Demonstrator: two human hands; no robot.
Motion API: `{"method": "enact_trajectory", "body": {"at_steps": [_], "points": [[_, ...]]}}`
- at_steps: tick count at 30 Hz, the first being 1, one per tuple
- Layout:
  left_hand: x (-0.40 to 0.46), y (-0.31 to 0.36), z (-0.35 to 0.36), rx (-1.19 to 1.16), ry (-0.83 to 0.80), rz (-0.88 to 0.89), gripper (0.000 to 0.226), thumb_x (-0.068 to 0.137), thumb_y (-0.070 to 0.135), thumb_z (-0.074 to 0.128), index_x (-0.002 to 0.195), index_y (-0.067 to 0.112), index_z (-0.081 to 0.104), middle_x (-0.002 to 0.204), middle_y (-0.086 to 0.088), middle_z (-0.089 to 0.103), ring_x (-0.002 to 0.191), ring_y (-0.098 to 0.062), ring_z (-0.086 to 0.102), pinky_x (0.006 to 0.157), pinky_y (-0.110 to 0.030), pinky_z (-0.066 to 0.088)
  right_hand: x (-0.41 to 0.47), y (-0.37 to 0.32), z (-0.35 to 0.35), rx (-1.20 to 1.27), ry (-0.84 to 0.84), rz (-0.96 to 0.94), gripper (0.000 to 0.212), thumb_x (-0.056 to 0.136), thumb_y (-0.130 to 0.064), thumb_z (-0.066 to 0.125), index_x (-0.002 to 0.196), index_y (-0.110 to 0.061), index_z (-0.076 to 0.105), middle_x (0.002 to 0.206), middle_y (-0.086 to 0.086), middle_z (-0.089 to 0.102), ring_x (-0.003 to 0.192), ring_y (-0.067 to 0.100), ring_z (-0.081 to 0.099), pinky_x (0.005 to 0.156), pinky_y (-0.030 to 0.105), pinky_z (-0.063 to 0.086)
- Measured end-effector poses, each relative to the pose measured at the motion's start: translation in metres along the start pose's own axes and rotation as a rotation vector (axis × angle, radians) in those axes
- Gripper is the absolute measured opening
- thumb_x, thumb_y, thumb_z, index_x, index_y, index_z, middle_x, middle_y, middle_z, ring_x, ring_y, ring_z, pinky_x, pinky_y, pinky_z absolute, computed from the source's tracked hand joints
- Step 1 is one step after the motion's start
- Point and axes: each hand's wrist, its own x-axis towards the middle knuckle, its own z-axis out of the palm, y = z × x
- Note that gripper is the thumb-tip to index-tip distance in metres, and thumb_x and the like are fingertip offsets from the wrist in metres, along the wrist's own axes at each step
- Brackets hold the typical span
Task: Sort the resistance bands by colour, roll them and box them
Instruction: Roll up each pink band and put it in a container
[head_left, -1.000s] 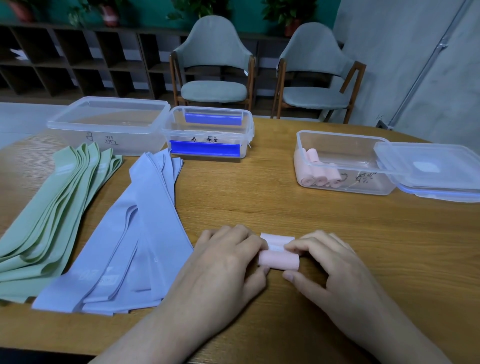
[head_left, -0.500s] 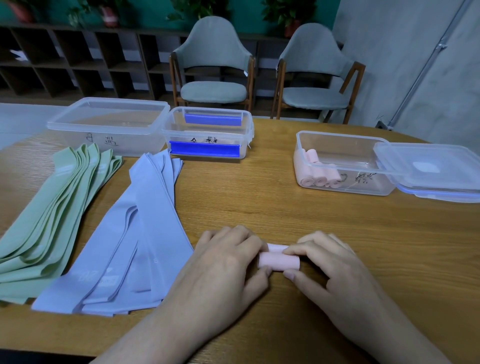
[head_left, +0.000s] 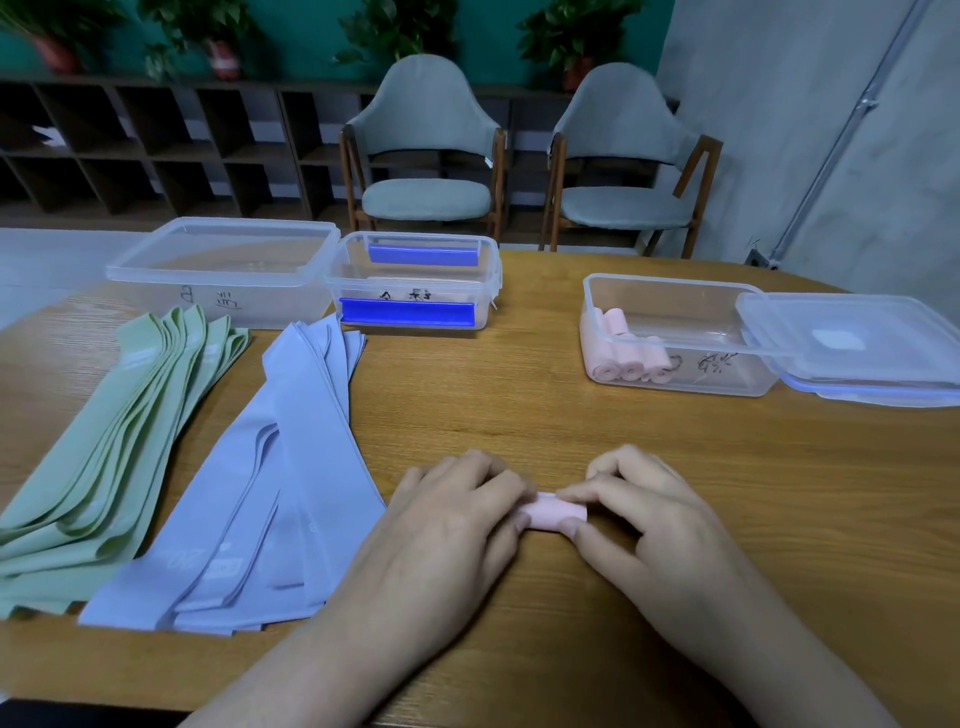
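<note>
Gone is the flat tail; both hands pinch the pink roll fully wound.

Left hand and right hand lie knuckles-up, fingertips curled inward, nearly touching.

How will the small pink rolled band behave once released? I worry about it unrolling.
The small pink rolled band probably springs loose: both hands pinch it shut. Being cylindrical, it may roll on the smooth wooden table. It looks light and soft.
</note>
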Motion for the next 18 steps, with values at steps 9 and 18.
{"method": "enact_trajectory", "body": {"at_steps": [9, 18], "points": [[0.013, 0.005, -0.006, 0.168, -0.104, -0.064, 0.04, 0.096, 0.054, 0.05, 0.135, 0.046, 0.048, 0.119, 0.019, 0.05, 0.117, -0.008, 0.046, 0.096, -0.033, 0.037, 0.012, -0.002, 0.009, 0.015, 0.016, -0.036, 0.025, 0.093, -0.03, 0.06, 0.115, -0.026, 0.072, 0.102, -0.021, 0.052, 0.1, 0.005, 0.051, 0.092, 0.036, 0.044], [0.042, 0.01, 0.001, -0.15, 0.018, -0.08, 0.043, 0.094, 0.03, 0.068, 0.135, 0.037, 0.058, 0.117, 0.018, 0.063, 0.111, -0.002, 0.056, 0.097, -0.018, 0.041, 0.016, 0.005, 0.008, 0.159, 0.134, 0.059, 0.014, 0.089, -0.032, 0.069, 0.102, -0.032, 0.067, 0.096, -0.019, 0.06, 0.093, 0.005, 0.058, 0.085, 0.038, 0.048]]}}
